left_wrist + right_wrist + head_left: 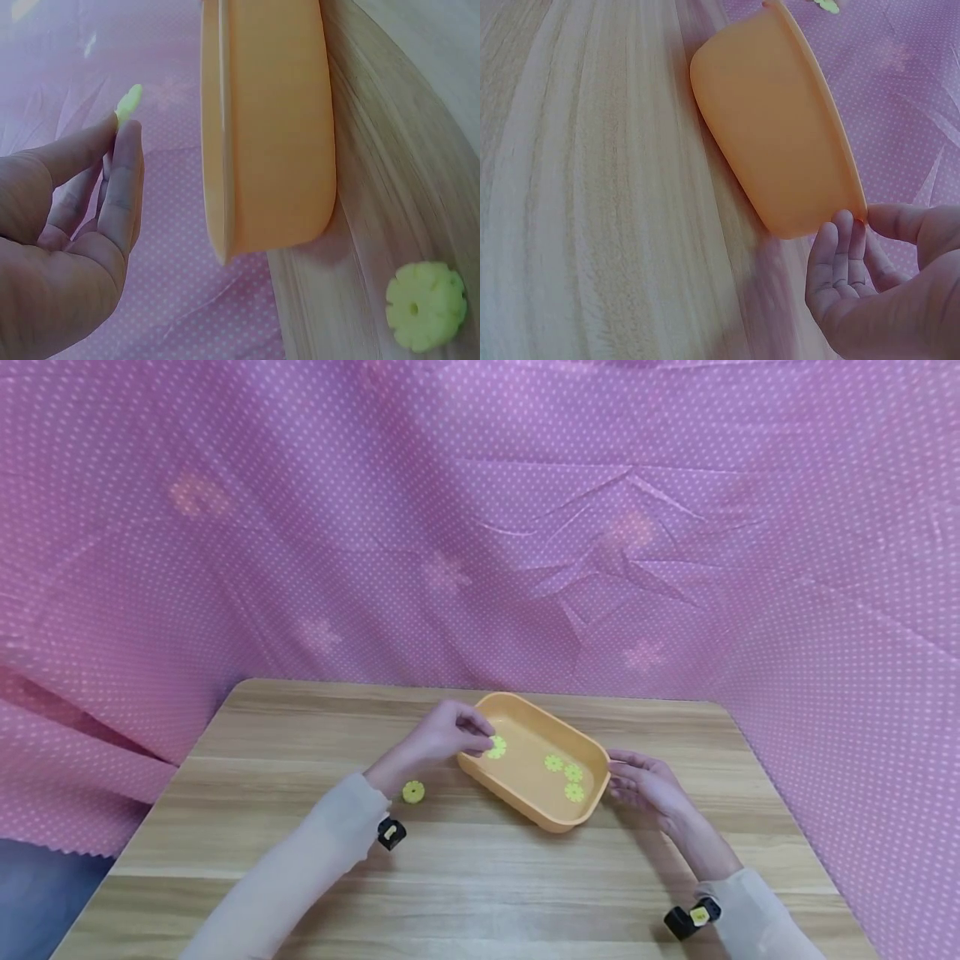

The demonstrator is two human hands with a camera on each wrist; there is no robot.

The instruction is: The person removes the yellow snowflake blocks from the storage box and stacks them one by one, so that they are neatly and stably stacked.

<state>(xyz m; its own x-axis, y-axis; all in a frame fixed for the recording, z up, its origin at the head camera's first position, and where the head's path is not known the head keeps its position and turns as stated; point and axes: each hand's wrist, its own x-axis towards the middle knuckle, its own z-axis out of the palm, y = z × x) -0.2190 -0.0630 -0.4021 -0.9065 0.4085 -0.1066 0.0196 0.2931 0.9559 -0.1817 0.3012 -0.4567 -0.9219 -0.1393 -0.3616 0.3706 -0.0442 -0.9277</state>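
Three yellow flower-shaped pieces (573,772) lie near the right end of the orange tray (528,760), close together on its floor. The left hand (450,731) pinches another flower-shaped piece (130,103) between thumb and forefinger above the tray's left end; that edge grip leaves most of the flat piece free and seems suited to something so small. At the opposite end, the right hand (648,785) grips the rim, thumb on top and fingertips against the outer wall, probably to keep the light-looking tray from sliding. A thick yellow flower piece (413,792) sits on the tabletop (465,893), apart from the tray and near the left wrist, within easy reach; whether it is several layers stacked, I cannot tell. Pink dotted cloth (480,527) hangs behind.
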